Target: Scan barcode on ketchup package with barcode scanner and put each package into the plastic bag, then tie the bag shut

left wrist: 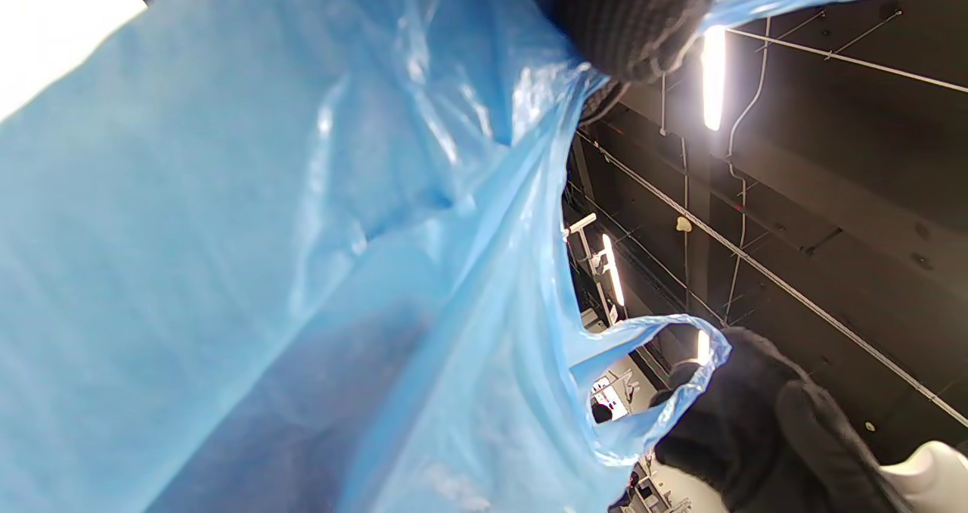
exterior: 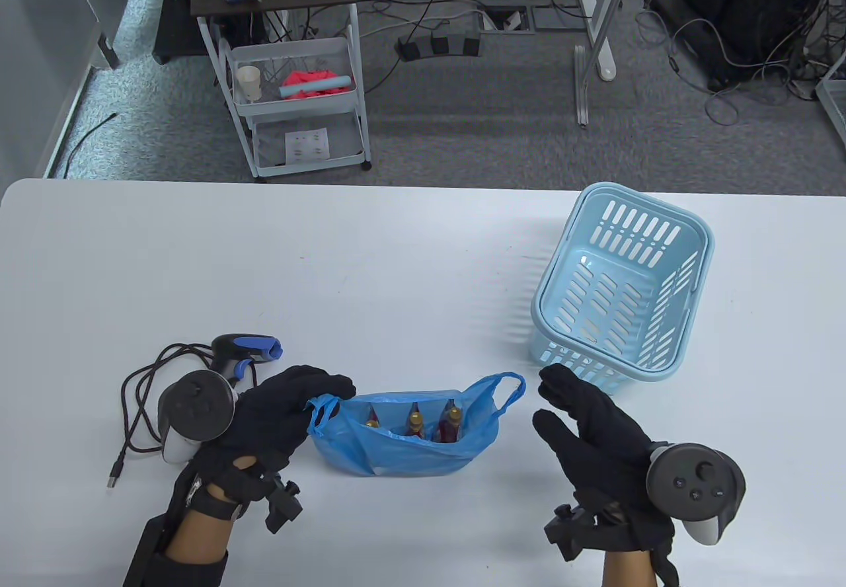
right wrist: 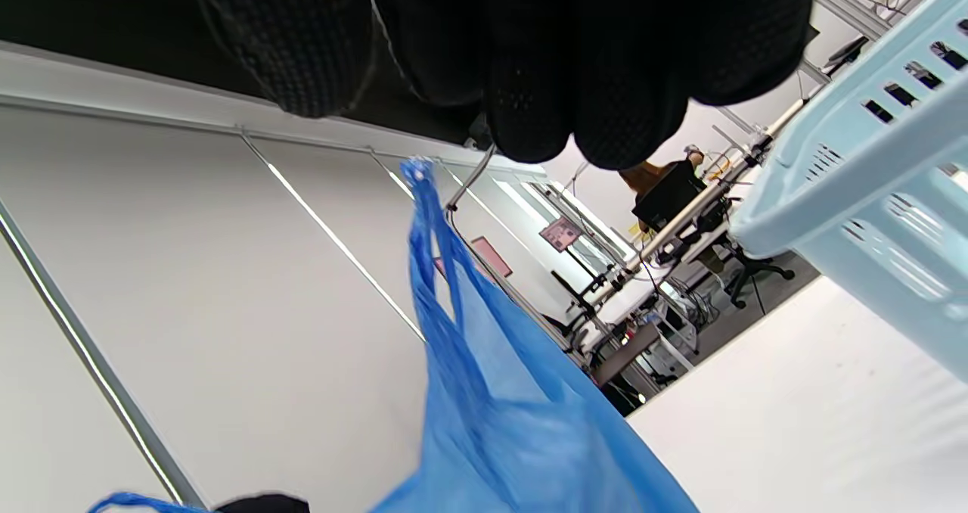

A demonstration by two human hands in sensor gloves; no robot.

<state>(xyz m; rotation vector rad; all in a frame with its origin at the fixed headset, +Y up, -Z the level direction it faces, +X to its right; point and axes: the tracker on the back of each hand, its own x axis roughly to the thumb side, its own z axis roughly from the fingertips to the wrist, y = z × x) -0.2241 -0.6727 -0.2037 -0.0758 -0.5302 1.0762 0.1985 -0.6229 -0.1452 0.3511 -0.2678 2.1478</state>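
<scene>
Left hand (exterior: pixel 281 408) has its fingers curled round the near-side handle of the blue plastic bag (exterior: pixel 403 438), gripping it at the bag's left end. To the right of the bag, the right hand (exterior: pixel 591 425) holds nothing — its fingers are straight and spread, just short of the bag's other handle (exterior: pixel 509 392), which stands up free.

Inside the bag, three ketchup bottles (exterior: pixel 415 422) stand upright in a row, their tops showing through the open mouth. The light blue basket (exterior: pixel 621 289), beyond the bag to its right, looks to have nothing left in it, and the barcode scanner (exterior: pixel 241 352) lies just behind the left hand, left of the bag, with its cable (exterior: pixel 135 408) coiled beside it.

Judging from this, the scanning and bagging are finished — no bottle is out on the white table (exterior: pixel 330 270). What remains is the tying: the right hand must take the free handle, then the two handles need knotting together.
</scene>
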